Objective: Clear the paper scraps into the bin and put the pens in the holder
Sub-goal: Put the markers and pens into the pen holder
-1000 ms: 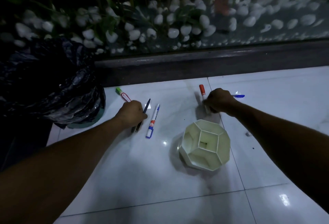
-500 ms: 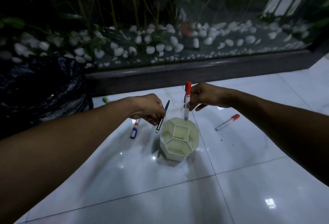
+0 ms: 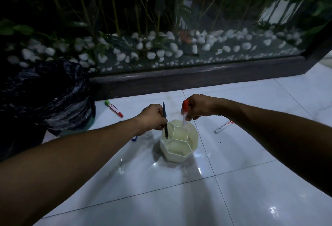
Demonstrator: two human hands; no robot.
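Between the curled fingers of the left hand [image 3: 152, 118] stands a dark blue pen [image 3: 165, 120], upright, its lower tip dipping into the left compartment of the cream holder [image 3: 179, 146]. Just right of it, the right hand [image 3: 198, 107] pinches a red-capped marker [image 3: 185, 113], whose lower end enters the holder's far compartment. Another red-capped marker [image 3: 223, 127] lies on the tiled floor [image 3: 179, 189] right of those fingers; its print is too small to read.
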